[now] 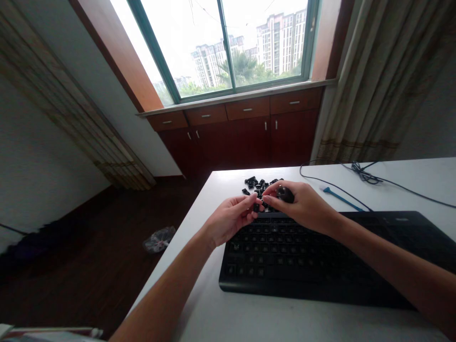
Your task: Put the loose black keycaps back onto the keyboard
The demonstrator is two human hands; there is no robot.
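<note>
A black keyboard [295, 280] lies on the white table, many of its key positions bare of caps. Over its back left edge, my left hand [231, 213] pinches a small black keycap [256, 207] between thumb and fingers. My right hand [302, 202] is closed around a dark, rounded object [285, 194], whose exact kind I cannot make out. The fingertips of both hands almost meet at the keycap. Just behind them is a loose pile of black keycaps [251, 181], partly hidden by my hands.
A blue stick-like tool [342, 198] lies behind the keyboard at the right. Near it runs a black cable [366, 178], partly bundled. The white table [199, 285] ends at the left, above a dark floor with a clear plastic bag [159, 239]. Cabinets [245, 137] stand under the window.
</note>
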